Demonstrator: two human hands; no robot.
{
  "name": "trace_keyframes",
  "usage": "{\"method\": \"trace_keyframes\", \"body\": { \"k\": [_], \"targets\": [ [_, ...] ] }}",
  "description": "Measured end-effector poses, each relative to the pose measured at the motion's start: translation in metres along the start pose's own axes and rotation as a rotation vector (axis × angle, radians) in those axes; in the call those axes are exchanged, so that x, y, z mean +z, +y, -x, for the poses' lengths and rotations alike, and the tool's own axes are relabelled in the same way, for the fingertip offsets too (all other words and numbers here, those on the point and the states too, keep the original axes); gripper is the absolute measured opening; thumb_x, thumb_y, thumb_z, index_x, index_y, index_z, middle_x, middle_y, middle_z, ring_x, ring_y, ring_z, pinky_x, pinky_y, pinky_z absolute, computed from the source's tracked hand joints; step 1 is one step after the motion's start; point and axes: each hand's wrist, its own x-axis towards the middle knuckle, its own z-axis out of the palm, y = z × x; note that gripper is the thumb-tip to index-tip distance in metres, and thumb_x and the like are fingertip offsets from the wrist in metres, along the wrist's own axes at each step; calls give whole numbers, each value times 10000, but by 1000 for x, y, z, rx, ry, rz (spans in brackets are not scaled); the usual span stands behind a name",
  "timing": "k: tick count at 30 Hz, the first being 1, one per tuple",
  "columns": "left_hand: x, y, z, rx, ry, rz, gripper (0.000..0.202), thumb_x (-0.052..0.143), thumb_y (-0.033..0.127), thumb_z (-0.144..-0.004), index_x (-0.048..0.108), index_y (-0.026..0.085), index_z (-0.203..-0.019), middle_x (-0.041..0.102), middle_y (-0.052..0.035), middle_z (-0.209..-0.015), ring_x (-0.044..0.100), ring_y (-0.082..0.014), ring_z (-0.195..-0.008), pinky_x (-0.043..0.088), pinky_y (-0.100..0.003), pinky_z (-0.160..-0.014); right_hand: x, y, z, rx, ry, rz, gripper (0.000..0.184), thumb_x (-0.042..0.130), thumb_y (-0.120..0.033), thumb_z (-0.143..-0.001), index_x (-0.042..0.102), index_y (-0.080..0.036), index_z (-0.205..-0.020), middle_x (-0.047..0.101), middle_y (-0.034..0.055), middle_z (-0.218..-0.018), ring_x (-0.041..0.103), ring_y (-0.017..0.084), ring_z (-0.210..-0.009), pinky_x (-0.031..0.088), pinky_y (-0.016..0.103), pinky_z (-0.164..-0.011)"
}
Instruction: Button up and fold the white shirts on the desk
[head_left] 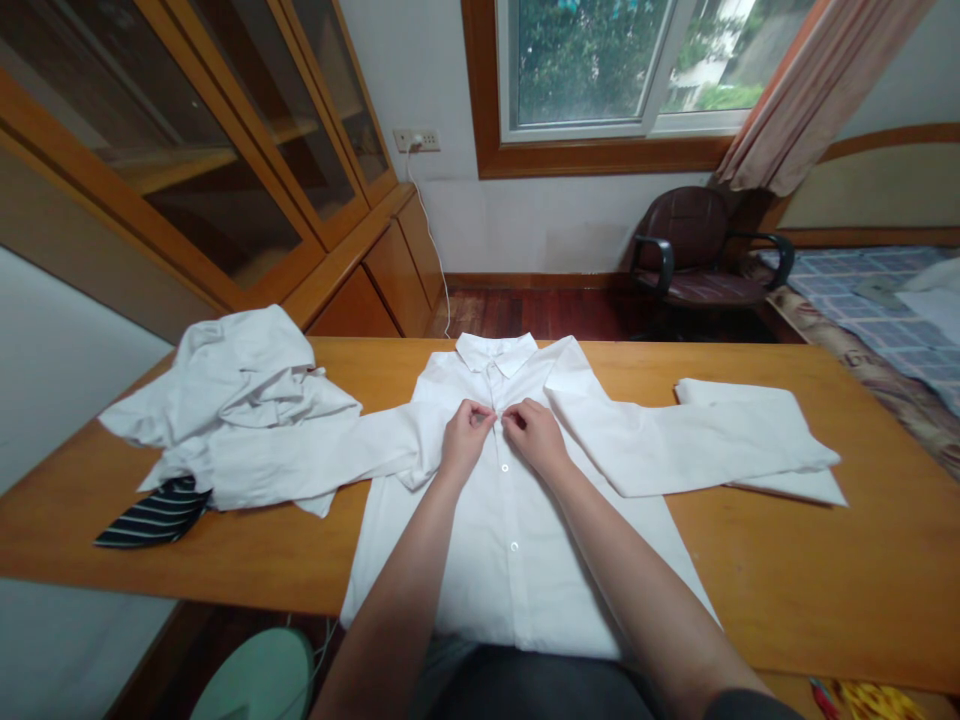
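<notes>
A white button-up shirt (510,540) lies face up on the wooden table (787,580), collar away from me and both sleeves spread out to the sides. My left hand (465,435) pinches the shirt's front placket just below the collar. My right hand (531,430) pinches the same placket from the other side, fingertips almost touching the left hand's. Both hands are closed on the fabric near the second button.
A crumpled white garment (240,390) lies on the table's left, with a dark striped tie (154,515) poking out beneath it. A folded white piece (757,400) sits under the right sleeve. A cabinet (225,180), armchair (697,255) and bed (885,300) stand beyond.
</notes>
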Motion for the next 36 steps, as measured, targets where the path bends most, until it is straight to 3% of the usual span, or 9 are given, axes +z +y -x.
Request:
{"method": "trace_keyframes", "body": {
  "k": [36],
  "targets": [
    [0, 3, 1, 4, -12, 45, 108, 671, 288, -796, 602, 213, -831, 621, 31, -740, 466, -120, -618, 383, -227, -622, 0, 0, 0, -24, -37, 12, 101, 620, -180, -878, 711, -214, -906, 624, 18, -791, 580, 179, -800, 414, 275, -744]
  ]
}}
